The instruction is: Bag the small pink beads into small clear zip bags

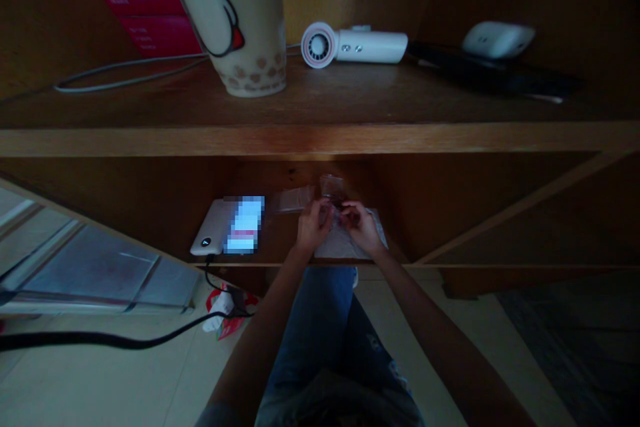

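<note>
Two bare hands work close together in dim light at a low wooden shelf, the left hand and right hand nearly meeting, fingers bunched over something small and dark. Shadow and the fingers themselves hide it, and whether either hand is clamped on it cannot be told. A small clear plastic bag stands just above the fingertips, its lower end lost behind them. Beneath the hands lies a pale packet, partly covered and hard to identify. A clear plastic sleeve sits just left of the left hand, beside a white smartphone whose lit screen is pixelated and unreadable. Its black cable drops to the floor near a red-and-white plastic bag. On the shelf above, cut off by the frame, stands a tall patterned cup beside a small white fan and a white device, its nature unclear. The person's jeans show below.
</note>
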Demonstrator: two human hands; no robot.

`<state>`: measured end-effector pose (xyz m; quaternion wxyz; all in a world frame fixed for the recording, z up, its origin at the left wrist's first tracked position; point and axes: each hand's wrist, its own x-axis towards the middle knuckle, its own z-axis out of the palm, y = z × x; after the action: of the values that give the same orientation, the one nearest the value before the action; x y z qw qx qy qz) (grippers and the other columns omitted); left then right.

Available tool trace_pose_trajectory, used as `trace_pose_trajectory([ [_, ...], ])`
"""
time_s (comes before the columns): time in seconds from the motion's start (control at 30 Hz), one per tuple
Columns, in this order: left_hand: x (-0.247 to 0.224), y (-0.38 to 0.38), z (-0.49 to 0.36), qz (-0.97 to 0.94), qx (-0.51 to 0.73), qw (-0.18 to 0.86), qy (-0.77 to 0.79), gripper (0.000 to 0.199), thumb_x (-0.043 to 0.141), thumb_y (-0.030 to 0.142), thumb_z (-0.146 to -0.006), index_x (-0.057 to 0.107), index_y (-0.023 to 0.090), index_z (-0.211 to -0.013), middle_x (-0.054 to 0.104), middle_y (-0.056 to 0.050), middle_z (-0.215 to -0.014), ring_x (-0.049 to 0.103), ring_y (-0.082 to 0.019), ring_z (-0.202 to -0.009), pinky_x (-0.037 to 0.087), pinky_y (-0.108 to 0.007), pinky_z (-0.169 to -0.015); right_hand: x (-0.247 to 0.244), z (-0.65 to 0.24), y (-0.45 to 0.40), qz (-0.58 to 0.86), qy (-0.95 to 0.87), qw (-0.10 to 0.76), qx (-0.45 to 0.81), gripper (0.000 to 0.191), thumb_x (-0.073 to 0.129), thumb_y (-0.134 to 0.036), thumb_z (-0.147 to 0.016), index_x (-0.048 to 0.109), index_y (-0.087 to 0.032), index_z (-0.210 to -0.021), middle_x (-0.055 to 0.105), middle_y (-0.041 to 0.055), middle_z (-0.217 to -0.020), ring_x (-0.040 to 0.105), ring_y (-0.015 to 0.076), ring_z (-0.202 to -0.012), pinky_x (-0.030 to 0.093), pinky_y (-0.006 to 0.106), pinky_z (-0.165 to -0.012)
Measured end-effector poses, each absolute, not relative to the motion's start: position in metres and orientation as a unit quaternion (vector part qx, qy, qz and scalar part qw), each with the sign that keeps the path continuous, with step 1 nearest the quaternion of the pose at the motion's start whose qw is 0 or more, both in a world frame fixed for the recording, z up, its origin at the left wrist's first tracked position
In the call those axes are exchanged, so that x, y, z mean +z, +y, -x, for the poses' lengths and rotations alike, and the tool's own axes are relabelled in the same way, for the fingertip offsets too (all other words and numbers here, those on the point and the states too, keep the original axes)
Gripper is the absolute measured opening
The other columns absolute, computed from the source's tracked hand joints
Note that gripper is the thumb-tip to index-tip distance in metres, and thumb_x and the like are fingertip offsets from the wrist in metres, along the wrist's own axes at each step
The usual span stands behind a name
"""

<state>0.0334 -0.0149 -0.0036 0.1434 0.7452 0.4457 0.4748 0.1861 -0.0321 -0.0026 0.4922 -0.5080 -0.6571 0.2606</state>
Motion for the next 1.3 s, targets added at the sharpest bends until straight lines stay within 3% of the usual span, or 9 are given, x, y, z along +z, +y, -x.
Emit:
trace_pose_trajectory([
  [0.3,-0.0035,-0.0166,-0.0336,-0.768,0.450,0.109,0.442,0.011,0.044,0.020,-0.084,0.051,0.020,-0.093,0.060,-0.004,-0.085,0.059,-0.015,-0.082,0.047,-0.028,-0.075,-0.0018,-0.1858,-0.0325,0.524,-0.673,0.452,0.262,0.040,0.053,-0.028,-0.079,0.047,-0.023,-0.118,0.065,0.0015,-0.082,0.061,0.0161,-0.077,0.048,0.030,-0.072],
  [0.47,-0.0015,-0.0197,-0.0339,-0.777,0.445,0.089,0.437,0.012,0.045,0.022,-0.085,0.051,0.019,-0.095,0.060,-0.004,-0.084,0.058,-0.015,-0.082,0.047,-0.028,-0.075,-0.0027,-0.1866,-0.0304,0.508,-0.703,0.430,0.252,0.020,0.047,-0.034,-0.084,0.061,-0.024,-0.095,0.066,0.0024,-0.093,0.061,0.0168,-0.086,0.045,0.032,-0.079],
  [0.6,0.0013,-0.0207,-0.0348,-0.787,0.436,0.078,0.430,0.022,0.047,0.025,-0.084,0.049,0.019,-0.105,0.061,-0.006,-0.092,0.059,-0.016,-0.087,0.048,-0.029,-0.078,-0.0016,-0.1874,-0.0310,0.512,-0.707,0.426,0.239,0.020,0.045,-0.033,-0.085,0.062,-0.023,-0.084,0.066,0.0020,-0.085,0.060,0.0161,-0.080,0.045,0.031,-0.077],
  [0.73,0.0010,-0.0195,-0.0361,-0.810,0.409,0.056,0.417,0.018,0.045,0.022,-0.085,0.050,0.019,-0.102,0.062,-0.006,-0.092,0.059,-0.016,-0.087,0.047,-0.030,-0.079,-0.0001,-0.1874,-0.0321,0.518,-0.711,0.420,0.223,0.019,0.046,-0.032,-0.084,0.062,-0.023,-0.078,0.065,0.0020,-0.080,0.059,0.0166,-0.077,0.044,0.031,-0.075],
  [1.0,-0.0012,-0.0185,-0.0364,-0.816,0.403,0.015,0.414,0.014,0.041,0.019,-0.087,0.053,0.019,-0.095,0.062,-0.005,-0.085,0.059,-0.016,-0.082,0.047,-0.028,-0.074,0.0003,-0.1857,-0.0328,0.510,-0.723,0.415,0.210,0.018,0.048,-0.033,-0.083,0.063,-0.025,-0.087,0.066,0.0025,-0.088,0.060,0.0176,-0.082,0.044,0.033,-0.078],
  [1.3,0.0012,-0.0201,-0.0355,-0.834,0.387,0.021,0.393,0.030,0.041,0.013,-0.084,0.050,0.018,-0.112,0.063,-0.008,-0.095,0.059,-0.017,-0.089,0.048,-0.031,-0.081,-0.0019,-0.1878,-0.0327,0.520,-0.725,0.409,0.189,0.022,0.044,-0.032,-0.086,0.063,-0.024,-0.082,0.066,0.0032,-0.082,0.060,0.0176,-0.078,0.044,0.031,-0.073],
])
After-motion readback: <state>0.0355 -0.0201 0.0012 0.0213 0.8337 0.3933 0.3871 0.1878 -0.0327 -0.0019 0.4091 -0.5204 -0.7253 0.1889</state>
